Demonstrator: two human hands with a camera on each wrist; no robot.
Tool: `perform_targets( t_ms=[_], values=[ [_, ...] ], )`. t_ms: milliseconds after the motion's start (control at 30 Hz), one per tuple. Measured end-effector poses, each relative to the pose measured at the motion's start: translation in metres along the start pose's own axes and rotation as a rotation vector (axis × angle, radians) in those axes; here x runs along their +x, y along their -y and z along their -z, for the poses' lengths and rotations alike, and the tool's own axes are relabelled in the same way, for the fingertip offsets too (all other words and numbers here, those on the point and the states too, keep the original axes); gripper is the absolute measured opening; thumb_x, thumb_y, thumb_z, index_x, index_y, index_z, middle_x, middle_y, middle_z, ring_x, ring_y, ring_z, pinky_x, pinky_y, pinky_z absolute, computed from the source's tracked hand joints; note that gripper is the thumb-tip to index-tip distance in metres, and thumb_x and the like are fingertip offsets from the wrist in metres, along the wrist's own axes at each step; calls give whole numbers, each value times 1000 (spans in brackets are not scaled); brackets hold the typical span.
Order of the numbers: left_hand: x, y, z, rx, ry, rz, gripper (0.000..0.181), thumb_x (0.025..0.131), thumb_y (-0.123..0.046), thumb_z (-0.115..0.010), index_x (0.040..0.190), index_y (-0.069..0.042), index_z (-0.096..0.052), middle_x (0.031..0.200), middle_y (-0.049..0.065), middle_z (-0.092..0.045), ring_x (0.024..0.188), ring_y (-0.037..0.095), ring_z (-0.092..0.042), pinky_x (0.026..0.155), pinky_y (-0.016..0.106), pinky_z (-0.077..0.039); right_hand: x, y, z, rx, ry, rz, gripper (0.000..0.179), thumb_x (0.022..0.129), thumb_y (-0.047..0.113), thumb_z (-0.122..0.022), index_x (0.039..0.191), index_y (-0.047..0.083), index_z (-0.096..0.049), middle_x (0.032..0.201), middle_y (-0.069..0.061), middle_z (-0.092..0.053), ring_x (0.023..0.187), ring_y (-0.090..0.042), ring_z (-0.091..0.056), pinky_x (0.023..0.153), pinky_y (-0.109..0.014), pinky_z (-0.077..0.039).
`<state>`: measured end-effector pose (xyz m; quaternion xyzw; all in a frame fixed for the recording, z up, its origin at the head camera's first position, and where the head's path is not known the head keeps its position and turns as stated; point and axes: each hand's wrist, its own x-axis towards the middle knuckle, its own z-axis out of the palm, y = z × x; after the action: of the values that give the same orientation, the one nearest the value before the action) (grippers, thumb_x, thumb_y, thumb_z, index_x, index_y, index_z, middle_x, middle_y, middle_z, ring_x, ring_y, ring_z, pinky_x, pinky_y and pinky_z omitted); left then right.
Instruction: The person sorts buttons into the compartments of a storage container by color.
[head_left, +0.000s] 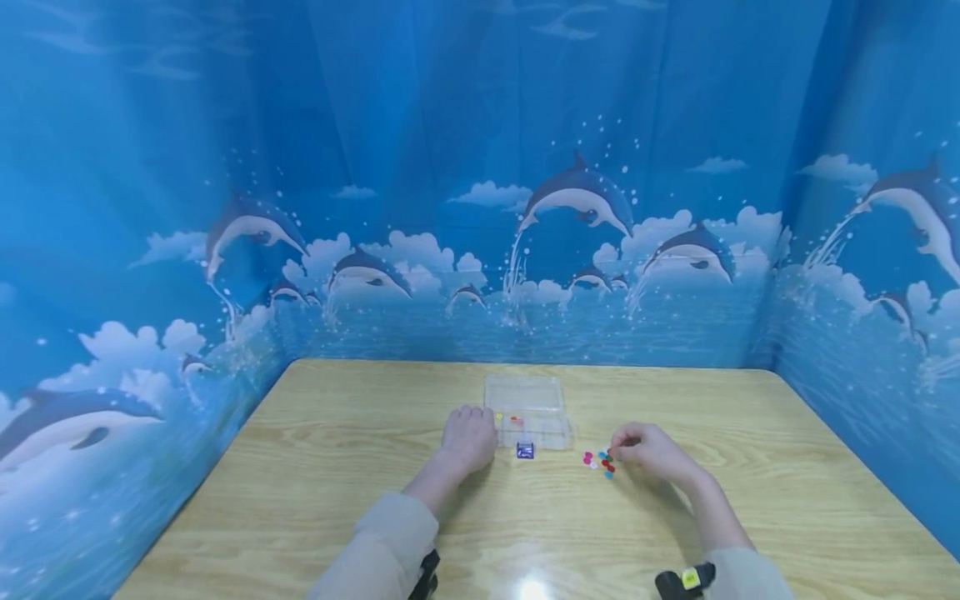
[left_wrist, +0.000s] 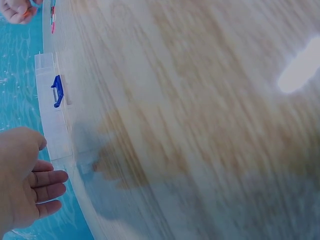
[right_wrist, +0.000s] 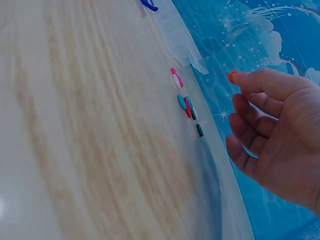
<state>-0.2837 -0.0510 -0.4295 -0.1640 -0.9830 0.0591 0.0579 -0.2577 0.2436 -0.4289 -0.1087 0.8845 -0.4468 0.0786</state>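
Disc (right_wrist: 232, 76), orange, sits at the right hand's (right_wrist: 290, 135) thumb tip above the table (head_left: 300, 500) — a fingertip pinch, presumably because it's so small; the thumb covers part of it. Loose discs (head_left: 606, 463) lie just left, probably for easy reach. Toward the table's far edge, a clear box (head_left: 555, 433) stands open. The left hand (head_left: 471, 437), fingers loosely bent, sits at its left end — perhaps steadying it, though I can't tell whether they touch.
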Motion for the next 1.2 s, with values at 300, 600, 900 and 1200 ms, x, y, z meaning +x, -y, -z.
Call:
perform_targets(
  t_ms=[300, 600, 900, 1200],
  values=[
    [0, -1, -1, 22, 2, 7, 30, 94, -33, -50, 105, -6, -57, 85, 6, -55, 81, 19, -51, 78, 34, -45, 10, 10, 0, 60, -90, 7, 15, 89, 16, -62, 93, 1, -61, 96, -7, -62, 90, -19, -53, 77, -34, -44],
    [0, -1, -1, 40, -7, 0, 28, 94, -33, -50, 102, -7, -56, 84, 6, -55, 82, 20, -51, 77, 34, -45, 19, 21, -4, 107, -127, -13, 23, 90, 22, -60, 97, 0, -60, 101, -12, -61, 91, -21, -52, 80, -37, -44],
    [1, 1, -1, 28, -26, 2, 26, 94, -31, -51, 99, -6, -56, 82, 6, -55, 80, 20, -51, 74, 34, -44, 31, 35, -14, 268, -192, -10, 23, 91, 20, -59, 97, -2, -58, 107, -16, -61, 98, -21, -53, 89, -44, -44],
    [1, 0, -5, 34, -37, -4, 26, 93, -31, -52, 99, -7, -57, 84, 6, -57, 82, 21, -52, 75, 34, -45, 40, 46, -30, 350, -237, -34, 20, 88, 16, -63, 96, -2, -60, 98, -7, -64, 93, -17, -53, 86, -44, -46]
  ],
)
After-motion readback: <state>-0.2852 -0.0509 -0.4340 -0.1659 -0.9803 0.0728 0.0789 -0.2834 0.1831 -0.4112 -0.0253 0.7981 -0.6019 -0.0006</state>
